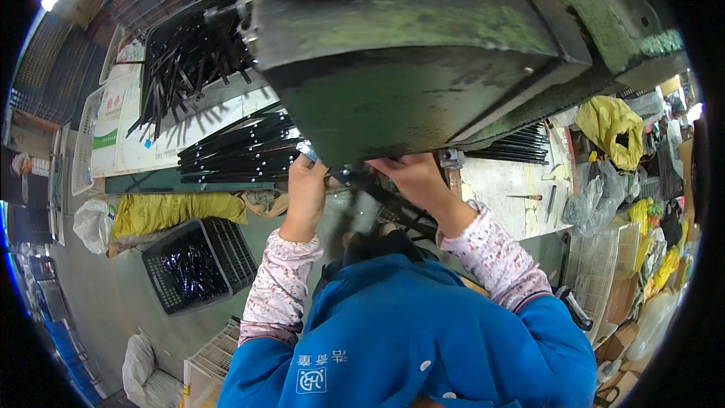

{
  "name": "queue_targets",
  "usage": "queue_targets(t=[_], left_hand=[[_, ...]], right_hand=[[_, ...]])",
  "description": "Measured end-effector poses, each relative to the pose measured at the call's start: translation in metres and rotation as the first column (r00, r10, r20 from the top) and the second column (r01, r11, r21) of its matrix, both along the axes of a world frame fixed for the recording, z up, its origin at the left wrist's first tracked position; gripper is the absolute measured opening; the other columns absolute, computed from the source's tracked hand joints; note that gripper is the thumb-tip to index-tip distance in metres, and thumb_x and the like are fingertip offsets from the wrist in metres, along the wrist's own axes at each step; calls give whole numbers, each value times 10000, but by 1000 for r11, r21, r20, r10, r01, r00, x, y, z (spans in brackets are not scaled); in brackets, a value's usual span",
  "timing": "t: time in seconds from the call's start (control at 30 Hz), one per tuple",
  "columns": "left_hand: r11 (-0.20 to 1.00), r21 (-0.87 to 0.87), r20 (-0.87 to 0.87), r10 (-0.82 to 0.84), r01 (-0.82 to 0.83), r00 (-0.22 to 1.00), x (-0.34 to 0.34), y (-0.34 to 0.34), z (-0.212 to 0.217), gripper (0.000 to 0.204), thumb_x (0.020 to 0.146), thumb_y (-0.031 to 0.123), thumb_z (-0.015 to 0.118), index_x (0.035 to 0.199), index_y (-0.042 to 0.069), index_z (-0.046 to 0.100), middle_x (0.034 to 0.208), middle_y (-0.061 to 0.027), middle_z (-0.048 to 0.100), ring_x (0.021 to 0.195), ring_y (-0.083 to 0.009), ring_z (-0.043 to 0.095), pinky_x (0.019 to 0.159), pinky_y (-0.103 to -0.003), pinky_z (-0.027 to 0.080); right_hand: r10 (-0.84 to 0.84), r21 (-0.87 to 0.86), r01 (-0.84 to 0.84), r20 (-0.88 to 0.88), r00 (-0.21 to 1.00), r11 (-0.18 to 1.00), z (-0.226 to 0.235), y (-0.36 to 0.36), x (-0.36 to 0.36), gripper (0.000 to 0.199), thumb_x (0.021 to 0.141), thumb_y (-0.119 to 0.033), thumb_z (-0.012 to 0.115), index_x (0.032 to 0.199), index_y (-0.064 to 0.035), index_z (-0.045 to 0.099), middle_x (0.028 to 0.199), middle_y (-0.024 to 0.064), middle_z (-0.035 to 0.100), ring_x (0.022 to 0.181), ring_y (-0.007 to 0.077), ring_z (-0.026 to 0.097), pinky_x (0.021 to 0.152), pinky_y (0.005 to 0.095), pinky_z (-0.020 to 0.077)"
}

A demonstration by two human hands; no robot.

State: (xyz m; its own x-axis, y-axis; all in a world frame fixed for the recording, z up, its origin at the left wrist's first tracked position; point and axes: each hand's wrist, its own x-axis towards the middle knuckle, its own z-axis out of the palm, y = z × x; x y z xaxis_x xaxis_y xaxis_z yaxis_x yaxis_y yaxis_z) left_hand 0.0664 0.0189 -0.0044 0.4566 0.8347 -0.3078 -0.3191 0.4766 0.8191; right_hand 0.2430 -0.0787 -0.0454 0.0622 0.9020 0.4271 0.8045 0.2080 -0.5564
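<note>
Both my hands are raised at the lower edge of a big green machine head [423,98], which covers part of my fingers. My left hand [304,193] is closed, its fingers round what looks like the end of a black strip [346,175]. A small shiny metal piece [306,150] shows at its fingertips. My right hand [419,181] reaches in from the right with bent fingers; their tips and whatever they hold are hidden under the machine. Left of my left hand lies a fanned stack of black strips [242,151] with shiny dots.
More black strips fill a bin [196,53] at the far left. On the right, strips [513,145] lie on a white worktop [498,181], with a screwdriver [525,197]. A black crate [192,264] stands on the floor at left. Yellow sacks [177,213] lie under the left bench.
</note>
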Motion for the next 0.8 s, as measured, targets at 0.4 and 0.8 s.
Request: queue_targets(t=[0.4, 0.8], left_hand=[[979, 197, -361, 23, 52, 932, -17, -10, 16, 267, 919, 222, 641, 1010, -23, 587, 843, -43, 612, 662, -102, 582, 532, -241, 471], [825, 564, -523, 385, -30, 760, -44, -34, 10, 283, 937, 166, 609, 1144, -13, 535, 951, -47, 587, 817, -91, 537, 724, -216, 445]], right_hand=[[-374, -294, 288, -299, 878, 911, -46, 23, 65, 259, 858, -209, 639, 1025, -11, 630, 975, 121, 655, 882, 264, 620, 775, 414, 491], [-537, -112, 742, 621, 571, 661, -141, -74, 190, 393, 857, -140, 535, 1250, -153, 525, 1242, 88, 498, 1176, 316, 436, 849, 500, 406]])
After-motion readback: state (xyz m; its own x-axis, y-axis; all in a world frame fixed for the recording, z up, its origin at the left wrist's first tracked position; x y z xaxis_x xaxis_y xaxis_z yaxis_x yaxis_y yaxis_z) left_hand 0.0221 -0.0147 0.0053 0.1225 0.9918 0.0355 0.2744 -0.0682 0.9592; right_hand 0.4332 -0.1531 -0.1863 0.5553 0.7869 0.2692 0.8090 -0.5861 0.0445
